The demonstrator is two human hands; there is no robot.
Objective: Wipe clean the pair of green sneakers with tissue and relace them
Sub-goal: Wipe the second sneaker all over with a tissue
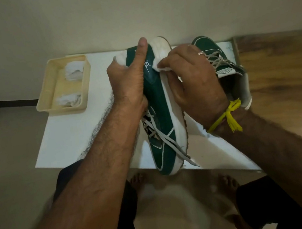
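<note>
- The place looks like a room in a home rather than a workshop or shop.
- A plain cream wall (132,11) rises behind a small white tabletop (75,128).
- A wood-grain panel (278,70) stands at the right.
- The person's bare feet (227,183) rest on a pale, glossy floor (177,207).

2 green sneakers (159,101) (223,60), 1 cream tray (49,106) holding 2 crumpled tissue wads (74,71) (68,100), 1 tissue (161,67) and 2 hands (129,86) (198,83) over 1 white tabletop (68,136).
</note>
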